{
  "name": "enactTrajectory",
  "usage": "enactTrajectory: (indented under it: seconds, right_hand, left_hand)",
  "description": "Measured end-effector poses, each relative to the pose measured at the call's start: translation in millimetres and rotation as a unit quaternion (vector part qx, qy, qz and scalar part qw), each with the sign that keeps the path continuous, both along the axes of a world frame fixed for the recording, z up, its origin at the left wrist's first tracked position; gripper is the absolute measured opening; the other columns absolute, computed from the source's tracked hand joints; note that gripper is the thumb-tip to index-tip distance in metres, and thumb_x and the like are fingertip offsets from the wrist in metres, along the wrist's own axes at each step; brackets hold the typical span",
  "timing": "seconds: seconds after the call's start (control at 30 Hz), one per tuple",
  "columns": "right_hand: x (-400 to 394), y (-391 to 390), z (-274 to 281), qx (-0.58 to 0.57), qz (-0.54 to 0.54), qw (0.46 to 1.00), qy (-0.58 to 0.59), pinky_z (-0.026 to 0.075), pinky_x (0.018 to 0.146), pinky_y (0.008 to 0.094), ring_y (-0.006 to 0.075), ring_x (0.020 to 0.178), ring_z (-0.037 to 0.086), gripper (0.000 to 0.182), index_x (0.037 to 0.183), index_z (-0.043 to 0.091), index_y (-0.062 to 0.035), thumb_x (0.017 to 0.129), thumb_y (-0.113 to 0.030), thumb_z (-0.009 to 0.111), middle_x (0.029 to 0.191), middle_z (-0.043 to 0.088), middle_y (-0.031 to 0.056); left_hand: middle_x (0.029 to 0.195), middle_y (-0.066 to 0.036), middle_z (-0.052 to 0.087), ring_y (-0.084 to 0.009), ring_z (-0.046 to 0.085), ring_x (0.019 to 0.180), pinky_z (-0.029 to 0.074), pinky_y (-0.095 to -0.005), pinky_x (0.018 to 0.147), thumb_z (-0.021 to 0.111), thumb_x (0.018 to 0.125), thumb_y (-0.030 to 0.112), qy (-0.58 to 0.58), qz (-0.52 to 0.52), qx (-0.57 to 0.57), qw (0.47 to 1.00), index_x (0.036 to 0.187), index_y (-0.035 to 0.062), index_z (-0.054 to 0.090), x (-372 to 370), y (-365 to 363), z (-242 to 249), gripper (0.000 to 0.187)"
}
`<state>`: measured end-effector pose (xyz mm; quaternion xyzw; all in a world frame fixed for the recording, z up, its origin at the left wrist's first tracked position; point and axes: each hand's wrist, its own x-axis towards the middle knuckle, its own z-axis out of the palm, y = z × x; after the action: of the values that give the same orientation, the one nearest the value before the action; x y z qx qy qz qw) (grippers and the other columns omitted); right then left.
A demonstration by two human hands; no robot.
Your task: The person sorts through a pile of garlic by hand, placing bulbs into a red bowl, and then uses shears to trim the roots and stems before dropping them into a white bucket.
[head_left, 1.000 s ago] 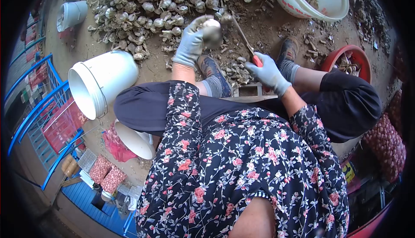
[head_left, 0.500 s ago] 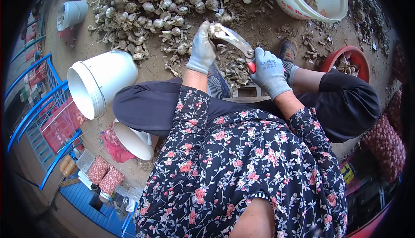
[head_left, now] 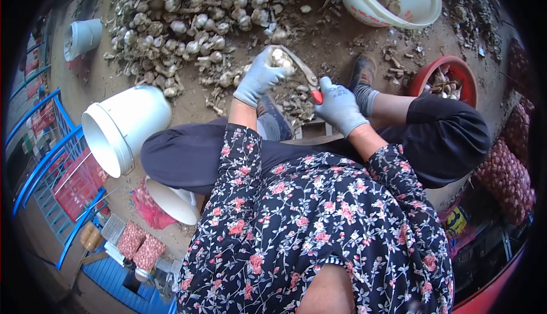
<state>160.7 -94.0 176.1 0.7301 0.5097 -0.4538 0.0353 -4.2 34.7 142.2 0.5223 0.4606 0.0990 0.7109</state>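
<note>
My left hand (head_left: 260,80), in a pale grey-blue glove, is closed around a garlic bulb (head_left: 281,58) held above the ground between my knees. In my right hand (head_left: 342,107), also gloved, are pruning shears (head_left: 306,71) with a red handle. Their curved blade reaches up to the bulb's right side; whether it touches cannot be made out. Much of the handle is hidden in my palm. Ahead and to the left spreads a heap of loose garlic (head_left: 194,29) with stalks on. Trimmings (head_left: 302,104) lie on the ground below my hands.
A cream basin (head_left: 424,3) holding some bulbs stands ahead right, with a red basin (head_left: 470,80) of garlic pieces nearer my right knee. White buckets (head_left: 134,123) lie on the left. Filled mesh sacks (head_left: 507,180) stand at right. Blue railings (head_left: 68,137) run along the left.
My left hand has come down and nearer with the garlic bulb, and the shears have swung more upright beside it. The whole view has shifted slightly.
</note>
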Motion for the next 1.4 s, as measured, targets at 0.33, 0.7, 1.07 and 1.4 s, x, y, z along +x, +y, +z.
enactTrajectory:
  seconds: [0.33, 0.7, 1.07, 1.4]
  right_hand:
    - [22.4, -24.6, -60.4, 0.083, -0.355, 0.925, 0.104, 0.044, 0.06, 0.031, 0.0126, 0.066, 0.052, 0.023, 0.086, 0.057, 0.0003, 0.084, -0.022, 0.061, 0.072, 0.057, 0.0024]
    - [8.3, -9.4, -40.3, -0.036, -0.289, 0.949, 0.118, 0.045, 0.083, 0.0416, 0.0401, 0.093, 0.06, 0.045, 0.094, 0.056, 0.003, 0.076, -0.039, 0.061, 0.092, 0.062, 0.0264]
    - [-9.6, -5.8, -28.9, -0.057, -0.023, 0.998, 0.031, 0.045, 0.085, 0.0451, 0.0408, 0.1, 0.058, 0.042, 0.105, 0.048, -0.001, 0.081, -0.034, 0.058, 0.103, 0.06, 0.0261]
    - [-16.8, 9.4, -19.2, 0.062, -0.029, 0.993, 0.094, 0.046, 0.084, 0.0456, 0.0392, 0.099, 0.059, 0.047, 0.11, 0.047, -0.0028, 0.08, -0.037, 0.06, 0.101, 0.061, 0.025]
  left_hand:
    - [0.102, -0.012, 0.055, -0.0157, 0.06, 0.082, 0.052, -0.0276, 0.065, 0.072, 0.077, 0.011, -0.286, 0.194, 0.162, 0.924, 0.127, -0.0027, 0.039, 162.2, 14.5, 63.9, 0.061]
    - [0.11, -0.023, 0.062, -0.0351, 0.058, 0.109, 0.045, -0.0392, 0.093, 0.063, 0.074, 0.013, 0.553, -0.087, 0.116, 0.82, 0.118, 0.0038, 0.052, -61.4, 20.0, -103.6, 0.046]
    - [0.105, -0.018, 0.064, -0.034, 0.062, 0.098, 0.049, -0.0416, 0.085, 0.076, 0.065, 0.035, 0.425, -0.05, 0.215, 0.878, 0.109, 0.0093, 0.061, -51.2, 25.1, -67.5, 0.053]
    - [0.097, -0.018, 0.066, -0.0329, 0.064, 0.092, 0.05, -0.0401, 0.08, 0.074, 0.063, 0.031, 0.377, -0.121, 0.287, 0.872, 0.108, 0.01, 0.062, -9.6, 3.6, 11.3, 0.051]
